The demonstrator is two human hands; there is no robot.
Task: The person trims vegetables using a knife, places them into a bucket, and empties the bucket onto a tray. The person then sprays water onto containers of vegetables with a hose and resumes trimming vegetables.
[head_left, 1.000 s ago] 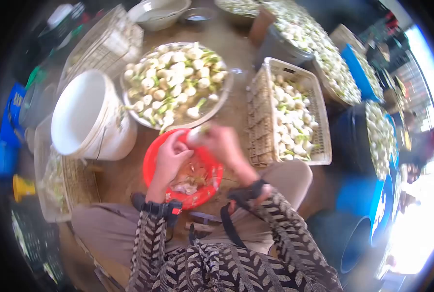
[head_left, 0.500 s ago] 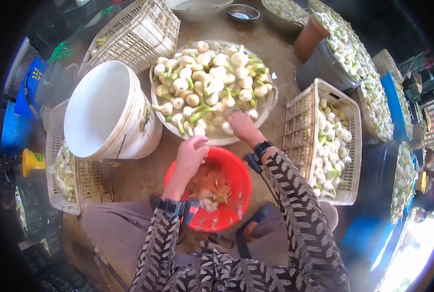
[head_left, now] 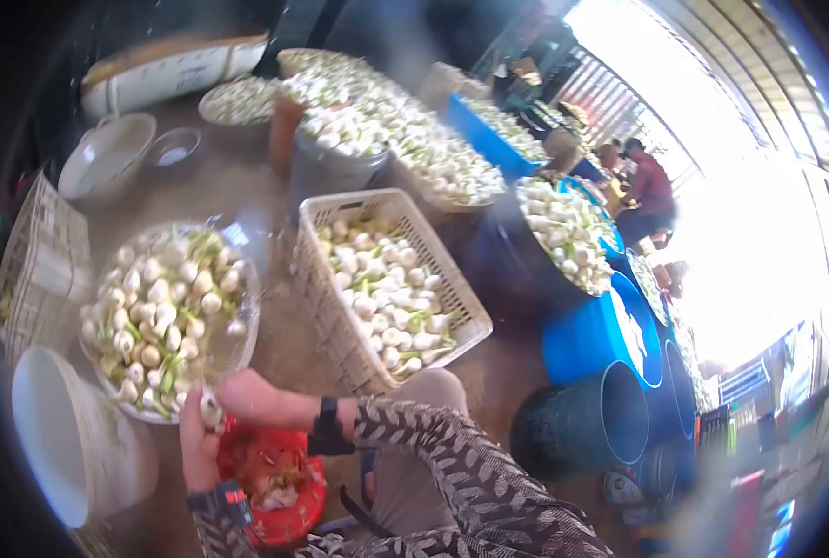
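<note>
Over the near rim of a wide round basin [head_left: 253, 321] of whitish bulbs with green stems, my two hands have come together. A single garlic bulb [head_left: 212, 410] sits between them, gripped by the closed fingers of my left hand [head_left: 198, 435]. My right hand [head_left: 252, 398] is curled against the bulb from the right, its fingertips partly hidden. Directly below lies a red basin [head_left: 314, 493] with papery peelings [head_left: 270, 474] inside. More garlic bulbs [head_left: 159, 312] fill the round basin, with some water showing on its right side.
A white bucket [head_left: 52, 437] stands at the left, near a tilted plastic crate [head_left: 47, 265]. To the right, another crate [head_left: 331, 325] holds bulbs. Heaped tubs [head_left: 563, 232] and dark barrels [head_left: 577, 418] line the right. A person in red [head_left: 652, 181] is farther back.
My view has swung to the right, so the basins now appear farther left. My right hand has left the bulb basin and joined my left, with a garlic bulb now between them.
</note>
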